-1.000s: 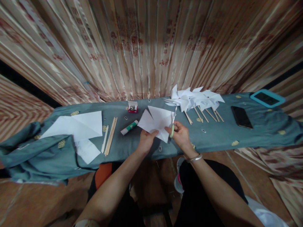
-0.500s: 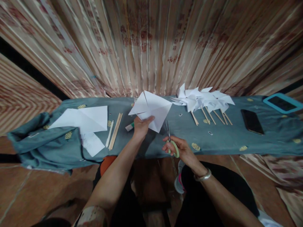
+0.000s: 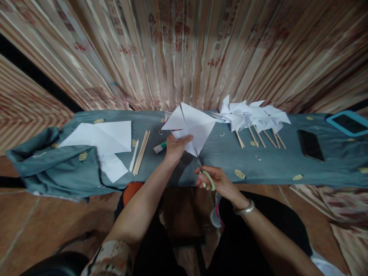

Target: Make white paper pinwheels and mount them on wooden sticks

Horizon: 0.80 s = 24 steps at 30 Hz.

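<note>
My left hand (image 3: 177, 147) pinches a white paper square (image 3: 198, 124) over the table, thumb on top. Slits run inward from some of its corners on the left and top. My right hand (image 3: 212, 178) grips scissors with pale green handles (image 3: 211, 183), fingers in the loops. The scissor blades meet the paper's lower corner. Partly behind my left hand lies a small green and white box (image 3: 160, 147). Several white paper pinwheels (image 3: 253, 117) on wooden sticks lie in a row to the right of the paper.
White paper sheets (image 3: 115, 136), a white stick-like candle or pen (image 3: 134, 155) and wooden sticks (image 3: 142, 153) lie at the left on the green cloth (image 3: 172, 176). A dark phone (image 3: 310, 145) and a blue-framed tablet (image 3: 349, 123) are at the right. A curtain (image 3: 184, 57) hangs behind.
The scissors have come up to the paper, and their blades now sit at its lower corner. The paper has turned slightly in my left hand. The view has shifted a little.
</note>
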Motion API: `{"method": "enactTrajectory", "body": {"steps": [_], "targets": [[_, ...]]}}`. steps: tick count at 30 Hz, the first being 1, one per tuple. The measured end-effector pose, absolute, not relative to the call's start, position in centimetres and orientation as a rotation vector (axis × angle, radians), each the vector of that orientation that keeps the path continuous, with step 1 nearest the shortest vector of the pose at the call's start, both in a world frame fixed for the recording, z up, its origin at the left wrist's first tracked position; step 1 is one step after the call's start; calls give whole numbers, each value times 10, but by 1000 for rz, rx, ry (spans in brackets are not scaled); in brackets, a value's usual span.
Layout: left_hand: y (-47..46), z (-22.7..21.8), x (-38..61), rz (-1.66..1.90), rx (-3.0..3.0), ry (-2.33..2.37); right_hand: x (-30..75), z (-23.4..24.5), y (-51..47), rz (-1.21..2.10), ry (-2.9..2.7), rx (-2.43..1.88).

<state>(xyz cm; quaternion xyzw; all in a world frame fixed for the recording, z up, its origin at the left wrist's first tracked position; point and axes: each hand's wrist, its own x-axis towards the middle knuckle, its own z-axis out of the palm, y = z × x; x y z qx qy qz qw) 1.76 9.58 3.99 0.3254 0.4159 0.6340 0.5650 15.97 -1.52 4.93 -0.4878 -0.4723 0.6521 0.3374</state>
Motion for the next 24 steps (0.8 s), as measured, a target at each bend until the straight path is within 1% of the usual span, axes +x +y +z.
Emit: {"method": "enactTrajectory", "body": {"steps": [24], "targets": [[93, 38, 20, 1471, 807, 900, 163, 41, -14, 1647, -1295, -1261]]}}
